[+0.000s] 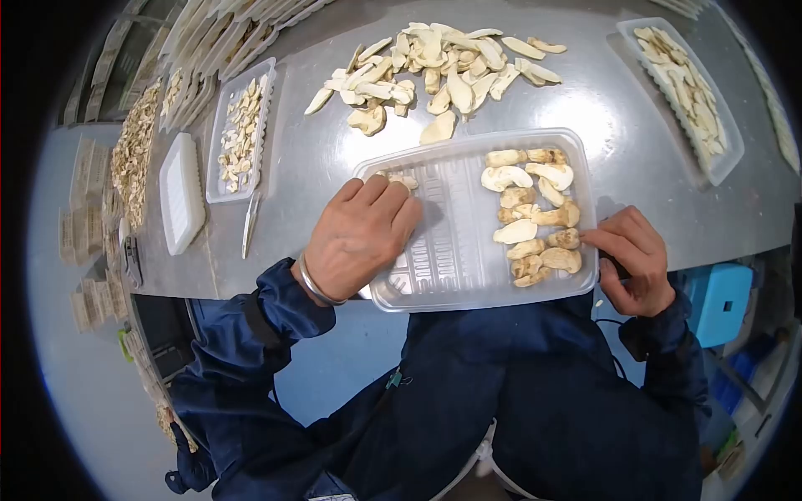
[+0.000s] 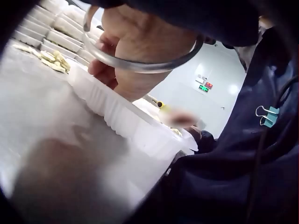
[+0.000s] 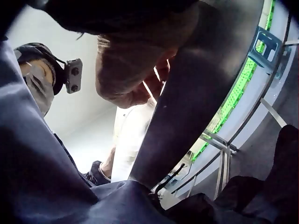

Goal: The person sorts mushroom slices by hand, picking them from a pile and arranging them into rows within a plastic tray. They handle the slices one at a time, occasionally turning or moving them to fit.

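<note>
A clear plastic tray [image 1: 455, 288] lies in front of me, jutting a little past the table's front edge. Rows of mushroom slices [image 1: 536, 219] fill its right part. My left hand [image 1: 359, 234] reaches over its left end with curled fingers, holding a pale mushroom slice [image 1: 403, 180] at the far left corner; the fingertips are hidden beneath the hand. From the left wrist, the hand [image 2: 140, 51] dips over the tray wall [image 2: 110, 105]. My right hand [image 1: 631, 259] touches the tray's right rim with a fingertip, its fingers loosely bent and holding nothing.
A pile of mushroom slices [image 1: 451, 67] lies beyond the tray. Filled trays stand at right [image 1: 710, 154] and left [image 1: 213, 171]. A white tray [image 1: 179, 194], a knife [image 1: 250, 224] and stacked trays [image 1: 225, 37] are at left. A blue stool [image 1: 720, 305] stands below right.
</note>
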`<state>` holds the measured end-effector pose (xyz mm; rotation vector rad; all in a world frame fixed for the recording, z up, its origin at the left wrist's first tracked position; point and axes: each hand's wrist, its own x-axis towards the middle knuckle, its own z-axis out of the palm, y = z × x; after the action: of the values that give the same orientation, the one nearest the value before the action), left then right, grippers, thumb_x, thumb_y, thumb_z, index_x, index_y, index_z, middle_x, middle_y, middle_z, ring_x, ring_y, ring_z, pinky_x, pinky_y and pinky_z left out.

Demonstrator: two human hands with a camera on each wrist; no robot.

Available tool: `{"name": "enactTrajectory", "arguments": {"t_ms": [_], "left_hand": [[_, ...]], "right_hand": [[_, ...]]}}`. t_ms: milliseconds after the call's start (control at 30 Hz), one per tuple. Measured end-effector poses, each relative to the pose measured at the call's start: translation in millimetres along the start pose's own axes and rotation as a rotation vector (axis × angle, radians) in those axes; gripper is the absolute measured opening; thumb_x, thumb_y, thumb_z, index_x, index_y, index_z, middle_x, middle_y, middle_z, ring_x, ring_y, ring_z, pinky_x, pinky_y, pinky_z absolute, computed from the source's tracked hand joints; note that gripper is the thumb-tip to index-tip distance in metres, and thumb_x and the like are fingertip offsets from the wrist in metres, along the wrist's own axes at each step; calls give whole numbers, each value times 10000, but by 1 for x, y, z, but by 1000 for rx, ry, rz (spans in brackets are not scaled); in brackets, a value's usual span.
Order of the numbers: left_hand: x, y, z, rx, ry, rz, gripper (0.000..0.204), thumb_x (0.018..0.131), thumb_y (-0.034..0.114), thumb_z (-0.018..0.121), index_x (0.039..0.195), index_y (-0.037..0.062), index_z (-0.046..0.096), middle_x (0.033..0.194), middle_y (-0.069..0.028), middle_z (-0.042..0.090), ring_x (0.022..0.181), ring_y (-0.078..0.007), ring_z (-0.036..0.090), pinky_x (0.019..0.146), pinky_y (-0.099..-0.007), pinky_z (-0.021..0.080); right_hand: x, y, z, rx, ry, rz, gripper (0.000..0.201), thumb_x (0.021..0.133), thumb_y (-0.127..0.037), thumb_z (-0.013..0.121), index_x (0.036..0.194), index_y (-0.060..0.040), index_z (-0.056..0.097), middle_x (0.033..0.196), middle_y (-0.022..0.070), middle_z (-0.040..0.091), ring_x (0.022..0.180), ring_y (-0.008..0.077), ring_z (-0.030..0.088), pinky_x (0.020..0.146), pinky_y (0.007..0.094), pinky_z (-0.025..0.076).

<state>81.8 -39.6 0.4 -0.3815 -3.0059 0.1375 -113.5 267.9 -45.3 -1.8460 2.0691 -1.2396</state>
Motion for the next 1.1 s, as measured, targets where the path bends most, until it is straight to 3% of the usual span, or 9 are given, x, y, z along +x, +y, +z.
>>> {"name": "enactTrajectory", "arguments": {"t_ms": [167,267,400,500,700,1000,1100], "left_hand": [[-2,2,-3,-12,-54,-48,253,743,69,735,954,51,597,851,-80,548,810,-255,579,708,-368,480],[-5,2,-14,-331,-10,-191,323,753,56,746,1050,32,621,886,-107,578,817,-284,602,717,-376,498],[-10,-4,-22,-532,6,-422,337,780,78,778,1093,44,656,889,-119,592,763,-311,601,671,-395,494],[-6,1,-19,-517,-9,-328,273,788,88,766,1039,61,661,897,-115,590,851,-330,615,731,-424,517],[-2,1,-2,-485,8,-265,193,789,89,763,951,63,660,859,-101,565,819,-318,598,718,-420,498],[-8,-11,-9,-509,56,-272,201,804,22,774,990,33,698,882,-107,618,803,-273,624,704,-369,501],[-1,-26,-17,-506,152,-362,205,801,60,776,981,35,682,874,-123,625,821,-329,635,708,-409,512]], "right_hand": [[0,0,1,-10,-1,-4,463,625,58,596,1075,36,705,901,159,673,759,305,588,685,394,483],[-1,1,0,-5,-7,-7,470,620,57,593,1076,38,705,901,161,672,759,305,589,683,395,483],[-1,1,1,2,-7,-2,475,616,62,589,1075,38,707,901,162,673,759,304,590,684,392,482],[1,0,0,1,-7,-6,472,618,66,588,1074,38,707,900,163,673,759,304,591,685,389,482],[1,1,-1,4,-7,-8,466,629,66,590,1079,36,705,891,159,670,760,302,593,685,388,482],[0,0,0,4,-10,5,463,636,61,590,1082,26,709,892,153,667,763,303,599,689,388,484],[0,0,-1,9,-8,11,459,639,60,590,1080,23,710,888,151,665,764,303,600,692,388,485]]}}
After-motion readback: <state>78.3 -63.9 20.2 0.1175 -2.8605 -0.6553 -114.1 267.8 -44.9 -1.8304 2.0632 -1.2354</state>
